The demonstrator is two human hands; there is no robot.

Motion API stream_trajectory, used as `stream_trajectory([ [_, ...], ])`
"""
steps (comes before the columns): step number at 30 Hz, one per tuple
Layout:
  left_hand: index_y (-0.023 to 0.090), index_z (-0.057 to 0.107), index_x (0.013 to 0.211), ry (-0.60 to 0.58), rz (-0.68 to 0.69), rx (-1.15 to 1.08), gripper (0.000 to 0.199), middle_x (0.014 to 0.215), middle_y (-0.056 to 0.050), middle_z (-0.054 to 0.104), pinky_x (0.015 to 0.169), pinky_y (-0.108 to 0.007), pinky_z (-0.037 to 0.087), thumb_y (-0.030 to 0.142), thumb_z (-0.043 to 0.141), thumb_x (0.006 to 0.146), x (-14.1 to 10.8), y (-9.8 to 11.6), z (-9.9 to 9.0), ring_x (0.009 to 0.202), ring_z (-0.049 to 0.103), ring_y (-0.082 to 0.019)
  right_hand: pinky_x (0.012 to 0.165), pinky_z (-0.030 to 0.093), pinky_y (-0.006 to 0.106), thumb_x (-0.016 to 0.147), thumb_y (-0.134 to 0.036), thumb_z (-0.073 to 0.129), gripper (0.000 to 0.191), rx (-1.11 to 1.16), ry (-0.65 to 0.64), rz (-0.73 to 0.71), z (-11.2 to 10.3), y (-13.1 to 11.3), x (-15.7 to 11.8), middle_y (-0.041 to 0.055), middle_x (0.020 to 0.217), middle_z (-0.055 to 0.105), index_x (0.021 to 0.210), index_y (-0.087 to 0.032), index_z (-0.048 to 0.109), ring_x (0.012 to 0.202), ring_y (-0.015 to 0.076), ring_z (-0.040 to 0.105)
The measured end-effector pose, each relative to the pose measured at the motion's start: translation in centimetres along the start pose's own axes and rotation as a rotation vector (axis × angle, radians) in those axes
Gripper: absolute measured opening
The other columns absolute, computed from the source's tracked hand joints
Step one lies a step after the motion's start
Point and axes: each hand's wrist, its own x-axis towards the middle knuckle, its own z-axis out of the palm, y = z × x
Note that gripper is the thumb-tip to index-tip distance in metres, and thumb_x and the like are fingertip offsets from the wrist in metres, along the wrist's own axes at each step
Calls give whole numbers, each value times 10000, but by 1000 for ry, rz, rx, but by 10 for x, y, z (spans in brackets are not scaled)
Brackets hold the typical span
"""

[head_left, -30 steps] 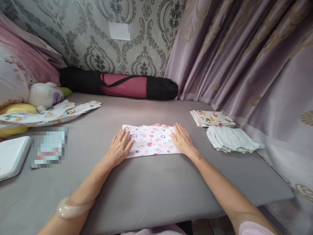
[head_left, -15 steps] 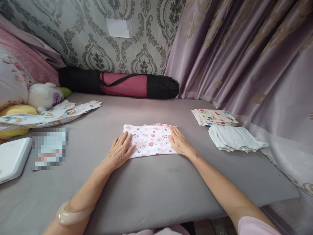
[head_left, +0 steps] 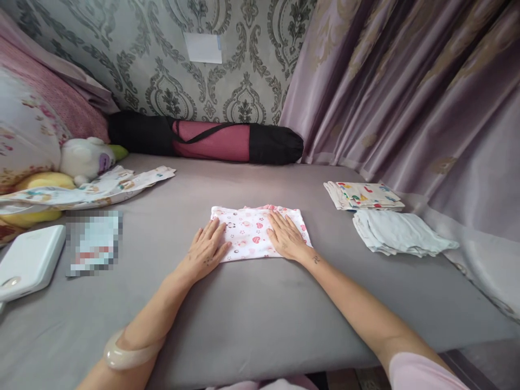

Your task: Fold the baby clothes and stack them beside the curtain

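Observation:
A folded white garment (head_left: 247, 238) with pink hearts and small figures lies flat on the grey sheet (head_left: 252, 314) in front of me. My left hand (head_left: 207, 246) rests flat on its left edge, fingers stretched out. On the right half of the cloth lies my right hand (head_left: 287, 235), also flat, with its fingers extended. Neither hand grips anything. Some pink fabric shows along the garment's far edge; what is folded underneath is hidden.
Two folded piles, a colourful printed one (head_left: 368, 195) and a pale one (head_left: 402, 230), lie at the right. Leftward are a white box-shaped device (head_left: 32, 262), a blurred packet (head_left: 95, 244), a printed cloth (head_left: 109, 189) and a plush toy (head_left: 87, 157). A rolled mat bag (head_left: 215, 142) lines the wall.
My right hand has slid left across the garment, from its right edge onto the printed surface. My left hand stays at the left edge. The whole view has shifted slightly.

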Motion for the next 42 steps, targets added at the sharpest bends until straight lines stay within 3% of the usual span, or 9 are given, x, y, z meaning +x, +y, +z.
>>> stream_trajectory([
  [4, 142, 335, 1487, -14, -5, -8, 643, 1591, -170, 251, 1183, -522, 204, 525, 306, 971, 0, 1, -1, 1479, 207, -288, 1208, 151, 445, 988, -324, 264, 582, 12, -64, 46, -13, -9, 4, 147, 1591, 246, 1503, -60, 325, 1476, 247, 203],
  [8, 161, 335, 1482, 15, 9, -19, 622, 1588, -173, 256, 1177, -531, 211, 519, 300, 974, 0, -1, 1, 1477, 219, -285, 1205, 163, 438, 990, -302, 258, 556, 39, -3, 30, -22, -36, 16, 166, 1572, 292, 1470, -52, 386, 1471, 248, 222],
  [12, 180, 350, 1472, 22, 10, -26, 605, 1590, -159, 261, 1178, -526, 213, 520, 303, 973, -2, -1, 2, 1475, 227, -281, 1211, 150, 413, 1005, -371, 251, 586, 71, 38, -41, -11, -56, 26, 144, 1581, 279, 1495, -65, 345, 1476, 230, 207],
  [17, 192, 414, 1423, 71, 10, -49, 548, 1562, -146, 333, 1170, -510, 255, 490, 337, 969, -1, 0, 2, 1446, 300, -279, 1218, 98, 417, 1007, -375, 251, 595, 52, 42, -61, 9, -52, 27, 124, 1598, 233, 1515, -71, 303, 1487, 220, 162],
  [21, 175, 492, 1326, 151, -16, -132, 459, 1476, -157, 457, 1118, -441, 368, 410, 305, 979, 3, -2, 0, 1358, 443, -257, 1213, 114, 437, 1002, -373, 258, 602, 62, -33, -36, 5, -53, 31, 140, 1598, 223, 1511, -55, 304, 1485, 246, 169],
  [26, 178, 548, 1201, 287, -79, -247, 380, 1289, -145, 609, 1019, -388, 464, 333, 292, 966, 6, -3, -4, 1184, 585, -234, 1202, 151, 455, 992, -316, 280, 565, 83, -7, -52, -6, -83, 45, 171, 1574, 282, 1477, -40, 368, 1473, 266, 212],
  [31, 198, 599, 1106, 320, -169, -277, 331, 1082, -111, 689, 919, -386, 505, 276, 328, 933, 6, -3, -7, 1003, 642, -227, 1204, 149, 457, 1007, -372, 258, 584, 124, 53, -114, 14, -105, 55, 153, 1576, 283, 1503, -70, 322, 1479, 241, 195],
  [35, 201, 621, 1077, 347, -255, -286, 333, 1031, -95, 701, 887, -372, 510, 253, 327, 930, 6, -5, -10, 974, 647, -223, 1207, 124, 456, 1009, -386, 254, 591, 123, 32, -105, 23, -104, 57, 149, 1582, 273, 1509, -74, 306, 1480, 247, 189],
  [42, 187, 627, 1099, 356, -323, -304, 351, 1084, -103, 704, 924, -379, 506, 221, 324, 925, 6, -8, -12, 1041, 647, -229, 1200, 140, 470, 987, -310, 293, 578, 115, 15, -124, 1, -128, 67, 188, 1570, 286, 1486, -20, 329, 1470, 291, 212],
])
